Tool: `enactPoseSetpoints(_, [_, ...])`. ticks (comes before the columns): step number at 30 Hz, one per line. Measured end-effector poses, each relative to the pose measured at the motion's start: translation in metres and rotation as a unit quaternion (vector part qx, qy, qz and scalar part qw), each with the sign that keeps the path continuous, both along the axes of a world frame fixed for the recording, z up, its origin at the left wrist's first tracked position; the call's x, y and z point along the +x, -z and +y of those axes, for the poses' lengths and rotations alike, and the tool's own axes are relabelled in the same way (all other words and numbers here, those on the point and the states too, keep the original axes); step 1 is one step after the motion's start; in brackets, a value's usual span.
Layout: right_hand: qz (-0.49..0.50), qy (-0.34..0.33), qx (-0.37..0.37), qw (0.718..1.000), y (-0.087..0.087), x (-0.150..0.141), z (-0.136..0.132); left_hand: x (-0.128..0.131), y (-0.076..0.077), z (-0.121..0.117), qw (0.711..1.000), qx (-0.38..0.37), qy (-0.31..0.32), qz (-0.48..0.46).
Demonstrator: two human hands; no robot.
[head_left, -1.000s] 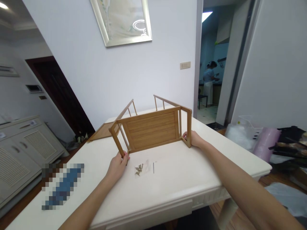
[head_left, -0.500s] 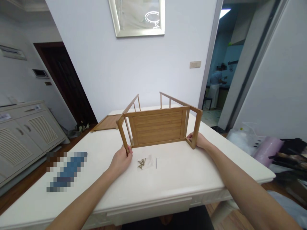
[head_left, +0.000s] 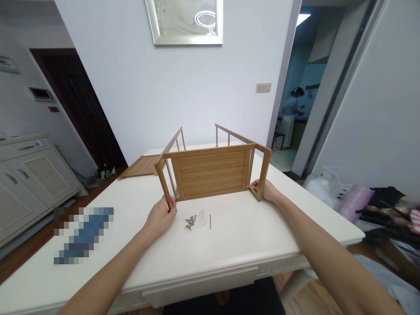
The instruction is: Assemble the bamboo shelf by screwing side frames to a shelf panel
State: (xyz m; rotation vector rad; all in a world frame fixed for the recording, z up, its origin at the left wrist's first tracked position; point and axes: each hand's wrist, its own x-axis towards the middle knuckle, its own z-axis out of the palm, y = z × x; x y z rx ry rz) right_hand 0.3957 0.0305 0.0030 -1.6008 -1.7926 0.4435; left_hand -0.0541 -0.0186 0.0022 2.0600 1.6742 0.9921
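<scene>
A wooden shelf frame (head_left: 211, 173) lies on its side on the white table (head_left: 236, 236), its slatted panel standing upright between two side frames. My left hand (head_left: 161, 217) is closed around the lower end of the left side frame. At the opposite end, my right hand (head_left: 266, 190) grips the right side frame near its lower corner, with some fingers hidden behind the wood. Between my arms, several brass-coloured screws (head_left: 190, 222) lie on or in a clear plastic bag (head_left: 201, 220). Beside them rests a small hex key (head_left: 210, 221).
Another wooden panel (head_left: 141, 166) lies flat at the table's back left. A pixelated blue item (head_left: 87, 234) is on the left side. To the right of the table sit a pink roll (head_left: 354, 204) and assorted bags. A person (head_left: 289, 113) stands beyond the doorway.
The whole view has shifted slightly, so everything appears a little further left. Both hands keep their holds on the shelf frame, which stays in the same place on the table.
</scene>
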Motion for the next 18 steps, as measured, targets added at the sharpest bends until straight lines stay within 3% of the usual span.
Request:
enactPoseSetpoints(5, [-0.002, -0.005, 0.004, 1.0, -0.002, -0.001, -0.001, -0.009, -0.007, 0.003, 0.981, 0.017, 0.06, -0.185])
enactPoseSetpoints(8, [-0.008, 0.0, -0.001, 1.0, -0.002, -0.001, 0.0, -0.02, -0.004, 0.014, 0.959, 0.054, 0.023, -0.278])
enactPoseSetpoints(10, [-0.016, 0.018, -0.001, 1.0, -0.001, -0.001, 0.002, -0.029, 0.001, 0.024, 0.972, 0.049, -0.038, -0.226])
enactPoseSetpoints(12, [-0.023, 0.041, 0.0, 0.999, 0.0, -0.001, 0.004, -0.036, 0.007, 0.035, 0.991, 0.036, -0.068, -0.11])
enactPoseSetpoints(15, [-0.018, 0.05, -0.008, 0.999, 0.0, 0.0, 0.005, -0.041, 0.013, 0.047, 0.998, 0.031, -0.057, 0.01])
enactPoseSetpoints(18, [0.008, 0.039, -0.021, 0.999, -0.001, -0.001, 0.005, -0.039, 0.018, 0.054, 0.999, 0.018, -0.01, 0.038])
